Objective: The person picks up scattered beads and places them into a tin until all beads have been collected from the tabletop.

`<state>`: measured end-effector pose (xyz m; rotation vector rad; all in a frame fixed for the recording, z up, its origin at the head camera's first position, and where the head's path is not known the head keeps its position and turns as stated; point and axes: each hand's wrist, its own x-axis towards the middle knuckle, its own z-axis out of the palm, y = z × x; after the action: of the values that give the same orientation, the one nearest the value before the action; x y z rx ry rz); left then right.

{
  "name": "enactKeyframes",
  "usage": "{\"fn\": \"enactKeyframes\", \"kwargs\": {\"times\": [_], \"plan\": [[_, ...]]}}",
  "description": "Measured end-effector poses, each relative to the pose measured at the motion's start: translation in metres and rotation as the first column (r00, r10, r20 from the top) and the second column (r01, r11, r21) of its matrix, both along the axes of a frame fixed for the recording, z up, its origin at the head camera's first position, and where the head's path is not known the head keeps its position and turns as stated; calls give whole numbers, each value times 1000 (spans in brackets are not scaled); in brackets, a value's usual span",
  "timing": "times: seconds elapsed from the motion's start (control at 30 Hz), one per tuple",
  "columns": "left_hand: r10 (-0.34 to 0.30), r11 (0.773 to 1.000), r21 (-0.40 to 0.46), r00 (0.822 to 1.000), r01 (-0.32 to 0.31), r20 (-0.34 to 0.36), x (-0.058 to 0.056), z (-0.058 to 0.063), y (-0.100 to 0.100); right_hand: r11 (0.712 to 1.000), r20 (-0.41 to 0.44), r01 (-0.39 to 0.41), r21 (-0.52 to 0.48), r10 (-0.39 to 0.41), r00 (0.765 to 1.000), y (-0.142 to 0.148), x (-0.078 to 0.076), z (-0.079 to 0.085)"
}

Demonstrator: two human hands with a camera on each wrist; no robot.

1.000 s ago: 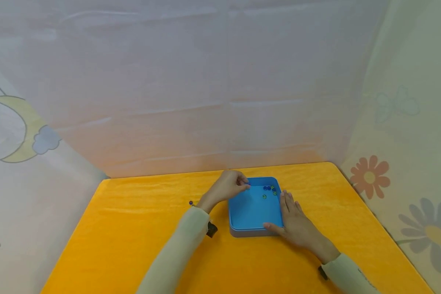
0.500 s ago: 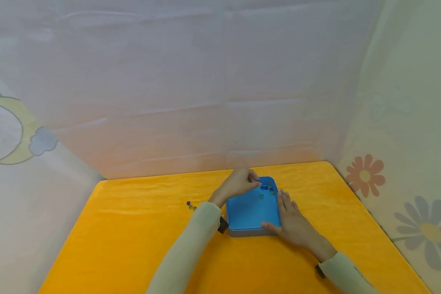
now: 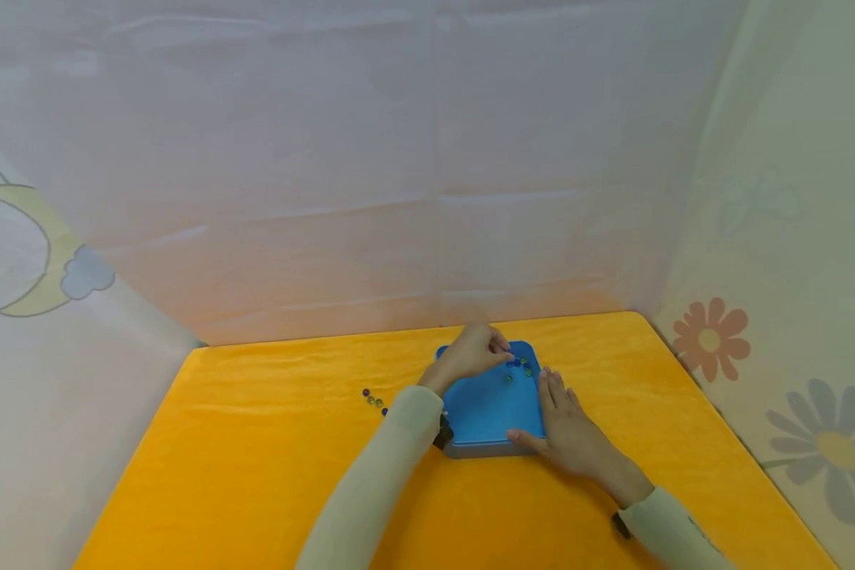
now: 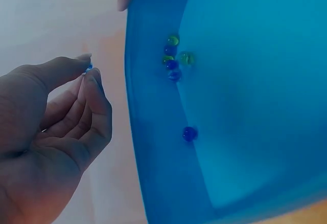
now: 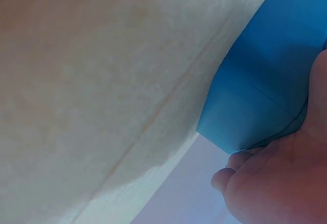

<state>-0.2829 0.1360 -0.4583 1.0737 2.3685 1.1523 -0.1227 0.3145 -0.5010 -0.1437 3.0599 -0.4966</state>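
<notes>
In the head view a blue tray (image 3: 488,416) with raised sides stands on the yellow cloth. My left hand (image 3: 470,353) is over its far part. Thumb and forefinger pinch a small glassy marble (image 4: 88,69), mostly covered by the fingertips in the left wrist view. Inside the tray, several blue and green marbles (image 4: 171,64) cluster along one wall, and a dark blue marble (image 4: 189,134) lies apart from them. My right hand (image 3: 577,439) rests on the tray's near right corner, fingers straight along the right side and thumb on the front rim.
Left of the tray, several marbles (image 3: 371,400) lie in a slanting row on the yellow cloth (image 3: 256,475), beside the left sleeve (image 3: 378,475). A pale curtain (image 3: 313,198) rises behind the table, with printed side curtains left and right.
My left hand has moved right, over the tray toward the clustered marbles, still pinching. More of the marble row on the cloth shows now. My right hand stays at the tray corner.
</notes>
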Motion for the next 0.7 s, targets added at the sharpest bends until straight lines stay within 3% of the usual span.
{"fn": "enactKeyframes", "kwargs": {"times": [0.3,0.7], "plan": [[16,1000,5,1000,-16,10,-1,-7,4,1000,-14,-5,3,5,1000,0,1,-2],[29,999,-20,999,-29,14,-4,-9,5,1000,-13,-5,-5,5,1000,-1,1,-2]]}}
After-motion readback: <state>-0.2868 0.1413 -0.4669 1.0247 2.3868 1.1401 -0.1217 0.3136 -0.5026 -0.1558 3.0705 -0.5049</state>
